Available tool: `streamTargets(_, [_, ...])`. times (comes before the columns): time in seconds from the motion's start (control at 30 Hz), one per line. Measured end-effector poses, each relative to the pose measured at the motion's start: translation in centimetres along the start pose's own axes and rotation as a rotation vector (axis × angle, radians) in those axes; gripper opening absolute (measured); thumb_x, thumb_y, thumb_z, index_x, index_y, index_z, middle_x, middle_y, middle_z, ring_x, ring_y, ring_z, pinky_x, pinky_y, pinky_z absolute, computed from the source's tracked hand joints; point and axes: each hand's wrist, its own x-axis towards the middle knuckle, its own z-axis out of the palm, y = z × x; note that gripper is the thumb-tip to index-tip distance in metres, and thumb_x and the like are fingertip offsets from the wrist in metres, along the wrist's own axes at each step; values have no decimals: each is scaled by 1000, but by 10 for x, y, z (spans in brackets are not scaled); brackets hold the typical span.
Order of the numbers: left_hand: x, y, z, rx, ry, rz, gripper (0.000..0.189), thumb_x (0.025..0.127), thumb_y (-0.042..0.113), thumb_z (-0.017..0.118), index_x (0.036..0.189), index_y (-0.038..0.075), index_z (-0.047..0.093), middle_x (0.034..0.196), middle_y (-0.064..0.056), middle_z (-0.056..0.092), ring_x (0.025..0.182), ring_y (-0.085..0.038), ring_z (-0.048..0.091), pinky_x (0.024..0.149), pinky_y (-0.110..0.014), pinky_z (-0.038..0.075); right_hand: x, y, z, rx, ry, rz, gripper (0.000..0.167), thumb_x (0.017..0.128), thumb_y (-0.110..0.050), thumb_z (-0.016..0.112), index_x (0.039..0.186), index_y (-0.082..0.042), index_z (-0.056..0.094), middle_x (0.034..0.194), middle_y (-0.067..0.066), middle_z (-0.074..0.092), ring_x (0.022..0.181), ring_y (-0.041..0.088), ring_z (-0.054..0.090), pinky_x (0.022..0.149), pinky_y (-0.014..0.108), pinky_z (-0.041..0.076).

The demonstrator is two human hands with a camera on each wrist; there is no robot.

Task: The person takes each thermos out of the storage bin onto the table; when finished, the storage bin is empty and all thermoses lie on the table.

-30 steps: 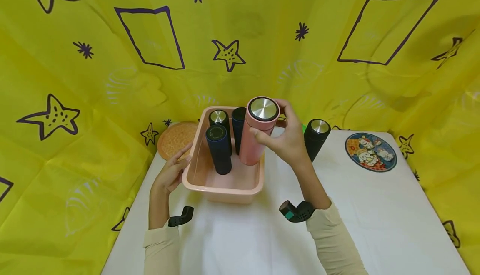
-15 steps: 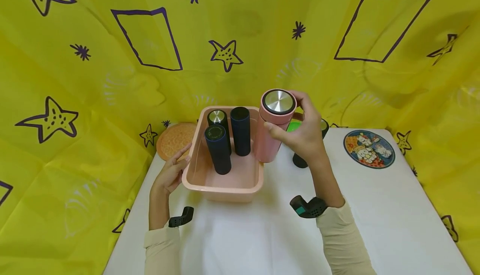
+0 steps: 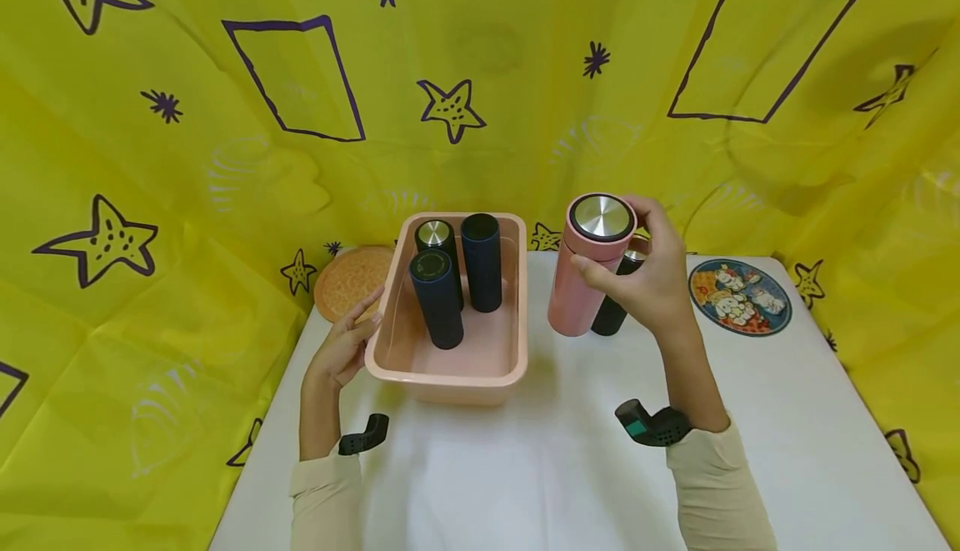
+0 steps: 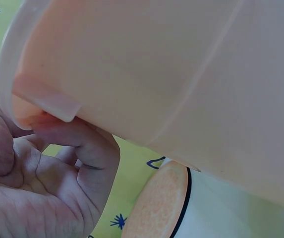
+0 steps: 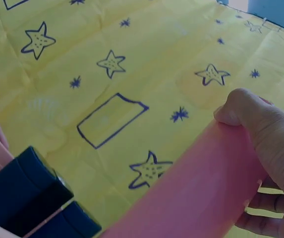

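Note:
My right hand (image 3: pixel 652 276) grips a pink thermos flask (image 3: pixel 573 301) with a silver lid, thumb in front and fingers behind. It stands upright in the head view, right of a peach plastic tub (image 3: pixel 450 379). In the right wrist view the pink flask (image 5: pixel 191 191) runs down from the hand. My left hand (image 3: pixel 345 347) holds the tub's left rim, its fingers hooked under the lip in the left wrist view. Inside the tub are two dark blue flasks (image 3: pixel 438 305) and a black flask (image 3: pixel 441 236) with a silver lid.
Another black flask (image 3: pixel 611 316) stands on the white table (image 3: pixel 480 476), partly hidden by the pink one. A round orange mat (image 3: pixel 348 280) lies left of the tub. A round patterned mat (image 3: pixel 738 297) lies at the right. Yellow cloth (image 3: pixel 502 159) hangs behind.
My right hand has carried the pink flask from over the tub's right part out past its right rim, then lowered it. My left hand and the tub have stayed put.

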Motion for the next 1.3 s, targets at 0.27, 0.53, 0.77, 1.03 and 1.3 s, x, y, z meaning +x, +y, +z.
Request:
streamTargets(0.27, [-1, 1, -2, 4, -15, 24, 58, 104, 12, 44, 157, 18, 21, 76, 3, 64, 54, -7, 54, 52, -18, 48, -12, 20, -11, -42, -34, 9, 66, 64, 0, 83, 123, 5, 54, 110, -19, 57, 99, 7, 54, 78, 9, 48])
streamTargets(0.53, [0, -1, -1, -13, -13, 22, 57, 104, 11, 44, 156, 19, 23, 75, 3, 64, 52, -7, 53, 49, -18, 46, -30, 38, -26, -93, -88, 51, 67, 62, 3, 84, 123, 3, 55, 111, -21, 56, 103, 4, 52, 79, 9, 45])
streamTargets(0.77, [0, -4, 0, -29, -39, 27, 58, 104, 11, 44, 157, 17, 21, 80, 1, 67, 56, -8, 56, 53, -19, 49, -46, 57, -44, -157, -88, 62, 71, 59, 5, 85, 123, 4, 55, 110, -24, 55, 102, -1, 51, 80, 4, 43])
streamTargets(1.03, [1, -2, -1, -17, -26, 25, 57, 104, 12, 44, 157, 17, 21, 79, 2, 64, 55, -7, 53, 53, -18, 48, -58, 72, -67, -193, -91, 100, 72, 62, 6, 84, 127, 3, 53, 115, -27, 53, 104, -3, 51, 83, 3, 41])
streamTargets(1.3, [1, -2, -2, -29, -36, 37, 58, 104, 11, 44, 157, 17, 20, 78, 2, 65, 56, -7, 55, 53, -18, 48, -58, 86, -83, -247, -59, 205, 68, 69, -2, 83, 128, 4, 49, 110, -27, 50, 102, -5, 48, 80, -1, 39])
